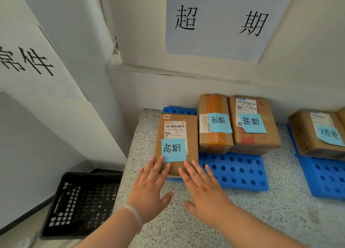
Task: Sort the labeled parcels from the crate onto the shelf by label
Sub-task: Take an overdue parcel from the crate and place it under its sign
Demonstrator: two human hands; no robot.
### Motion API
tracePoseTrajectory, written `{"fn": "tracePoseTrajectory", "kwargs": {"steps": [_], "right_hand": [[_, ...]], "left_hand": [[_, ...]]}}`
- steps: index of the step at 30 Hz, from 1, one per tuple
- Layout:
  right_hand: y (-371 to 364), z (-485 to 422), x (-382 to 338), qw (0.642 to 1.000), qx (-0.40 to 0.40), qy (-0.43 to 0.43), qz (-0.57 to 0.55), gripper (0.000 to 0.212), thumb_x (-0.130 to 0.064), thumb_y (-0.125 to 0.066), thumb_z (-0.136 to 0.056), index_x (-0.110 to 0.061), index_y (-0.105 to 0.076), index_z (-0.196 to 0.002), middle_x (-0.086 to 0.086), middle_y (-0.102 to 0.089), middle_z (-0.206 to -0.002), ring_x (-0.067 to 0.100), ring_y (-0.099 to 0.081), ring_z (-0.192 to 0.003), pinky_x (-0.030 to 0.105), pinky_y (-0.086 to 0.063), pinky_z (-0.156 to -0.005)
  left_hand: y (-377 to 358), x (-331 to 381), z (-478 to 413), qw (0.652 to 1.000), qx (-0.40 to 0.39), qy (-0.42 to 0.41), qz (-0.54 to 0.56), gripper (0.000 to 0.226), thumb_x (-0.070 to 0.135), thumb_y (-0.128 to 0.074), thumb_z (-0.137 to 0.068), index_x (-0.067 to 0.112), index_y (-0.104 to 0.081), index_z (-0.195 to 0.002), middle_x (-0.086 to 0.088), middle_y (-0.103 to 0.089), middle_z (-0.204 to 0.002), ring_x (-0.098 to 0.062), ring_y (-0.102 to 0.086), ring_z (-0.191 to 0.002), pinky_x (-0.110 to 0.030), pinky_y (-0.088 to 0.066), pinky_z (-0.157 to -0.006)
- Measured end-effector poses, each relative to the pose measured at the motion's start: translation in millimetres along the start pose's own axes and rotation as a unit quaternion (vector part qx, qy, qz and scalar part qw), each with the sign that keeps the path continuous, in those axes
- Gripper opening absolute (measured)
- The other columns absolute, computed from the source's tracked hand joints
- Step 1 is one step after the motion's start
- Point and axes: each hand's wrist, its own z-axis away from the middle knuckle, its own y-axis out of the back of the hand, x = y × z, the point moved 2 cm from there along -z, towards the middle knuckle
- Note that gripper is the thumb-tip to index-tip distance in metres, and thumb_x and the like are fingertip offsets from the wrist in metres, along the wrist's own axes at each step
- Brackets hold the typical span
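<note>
Speckled shelf [242, 219] closed at the back by a white wall and at the left by a corner wall, with its left edge dropping toward the floor a little left of the blue perforated tray [239, 171]. Below that edge, on the floor, a black crate [80, 204]. On the left end of the tray, a flat brown parcel [177, 128], lying lengthwise from front to back, shipping label up, with a blue note [173, 150] reading 超期 on its near half. On its left, only a narrow strip of speckled surface before the shelf's edge. On its right, a second parcel [214, 135] just beside it, touching or not: cannot tell. Behind it, a short piece of bare tray before the wall. Right of the second parcel, a third parcel [257, 141], both with the same kind of note, and in front of these two a wide bare part of the tray. Farther right, well apart, another parcel [308, 135] with a different note on a second blue tray [321, 178]. Open shelf surface in front, under both forearms. Side by side, palms down and holding nothing, the left hand [149, 190] and the right hand [203, 190], all fingers straight and spread wide. Tips of the left fingers [164, 173] on the parcel's near left corner, those of the right fingers [188, 171] on its near right corner, the outer ones over bare tray. Thumbs above the shelf, apart from the parcel.
</note>
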Motion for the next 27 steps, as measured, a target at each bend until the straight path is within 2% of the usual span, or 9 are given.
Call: {"fn": "tracePoseTrajectory", "kwargs": {"steps": [3,4,6,7,9,12,14,19,27], "right_hand": [[12.8,-21.2,9.9,1.000,0.000,0.004,0.017,0.097,-0.058,-0.055,-0.071,-0.015,-0.028,-0.153,0.009,-0.027,-0.161,0.028,-0.022,-0.149,0.054,-0.007,-0.115],[17.7,-28.0,12.0,1.000,0.003,0.006,0.022,0.097,-0.055,-0.056,-0.075,-0.015,-0.019,-0.155,0.010,-0.019,-0.163,0.028,-0.014,-0.151,0.054,0.004,-0.117],[29.9,-41.7,16.6,0.999,0.027,0.017,0.041,0.091,-0.051,-0.047,-0.091,-0.019,0.012,-0.152,0.006,0.015,-0.163,0.024,0.015,-0.150,0.050,0.025,-0.111],[35.2,-47.3,19.1,0.998,0.034,0.018,0.049,0.089,-0.050,-0.043,-0.096,-0.021,0.023,-0.147,0.003,0.029,-0.158,0.021,0.026,-0.147,0.048,0.030,-0.108],[45.4,-59.2,25.3,0.998,0.023,0.009,0.058,0.089,-0.050,-0.040,-0.098,-0.021,0.032,-0.141,0.001,0.038,-0.154,0.020,0.032,-0.145,0.046,0.029,-0.108],[50.5,-74.1,34.1,0.999,0.016,-0.007,0.048,0.090,-0.047,-0.042,-0.098,-0.020,0.033,-0.140,0.002,0.035,-0.157,0.020,0.031,-0.145,0.047,0.025,-0.112],[49.8,-75.9,36.1,0.999,0.014,-0.007,0.052,0.092,-0.044,-0.044,-0.098,-0.018,0.033,-0.140,0.003,0.035,-0.158,0.021,0.031,-0.145,0.046,0.027,-0.110],[49.7,-71.4,32.8,0.999,0.028,-0.013,0.023,0.090,-0.041,-0.046,-0.098,-0.023,0.030,-0.143,0.002,0.033,-0.159,0.019,0.030,-0.146,0.044,0.029,-0.107],[52.4,-15.1,25.3,0.996,0.077,-0.034,-0.025,0.086,-0.053,-0.045,-0.096,-0.029,0.013,-0.155,-0.004,0.023,-0.162,0.014,0.024,-0.148,0.045,0.022,-0.113]], "left_hand": [[11.4,-4.4,-23.1,0.999,-0.037,0.015,-0.025,0.082,0.066,-0.035,-0.083,0.024,-0.026,-0.154,-0.002,-0.011,-0.165,-0.027,-0.006,-0.150,-0.050,-0.029,-0.114],[15.3,-5.8,-31.6,0.998,-0.052,0.020,-0.023,0.086,0.068,-0.027,-0.082,0.026,-0.015,-0.156,0.001,0.003,-0.165,-0.026,0.005,-0.151,-0.051,-0.021,-0.118],[21.1,-8.4,-48.2,0.996,-0.076,0.034,-0.011,0.093,0.072,-0.010,-0.073,0.030,0.007,-0.154,0.008,0.027,-0.159,-0.020,0.027,-0.146,-0.046,-0.003,-0.123],[25.2,-8.6,-55.3,0.995,-0.086,0.040,-0.012,0.096,0.073,-0.006,-0.069,0.030,0.012,-0.153,0.009,0.032,-0.157,-0.018,0.031,-0.143,-0.044,0.000,-0.124],[32.0,-8.7,-72.4,0.993,-0.107,0.047,-0.022,0.098,0.075,-0.008,-0.070,0.029,0.014,-0.154,0.009,0.035,-0.156,-0.016,0.035,-0.140,-0.040,-0.001,-0.123],[38.6,-9.9,-92.3,0.990,-0.131,0.046,-0.037,0.090,0.066,-0.037,-0.091,0.027,0.012,-0.155,0.007,0.033,-0.157,-0.017,0.034,-0.142,-0.043,-0.009,-0.124],[41.3,-8.9,-97.9,0.988,-0.143,0.043,-0.044,0.092,0.060,-0.044,-0.093,0.026,0.015,-0.154,0.007,0.035,-0.157,-0.020,0.033,-0.143,-0.044,-0.011,-0.123],[41.9,-6.2,-94.3,0.988,-0.137,0.044,-0.055,0.092,0.058,-0.046,-0.093,0.029,0.016,-0.154,0.007,0.036,-0.156,-0.020,0.032,-0.144,-0.045,-0.008,-0.121],[48.1,21.3,-64.2,0.991,-0.097,0.038,-0.080,0.086,0.063,-0.042,-0.093,0.042,0.019,-0.151,0.004,0.034,-0.158,-0.023,0.025,-0.147,-0.049,0.004,-0.120]]}}
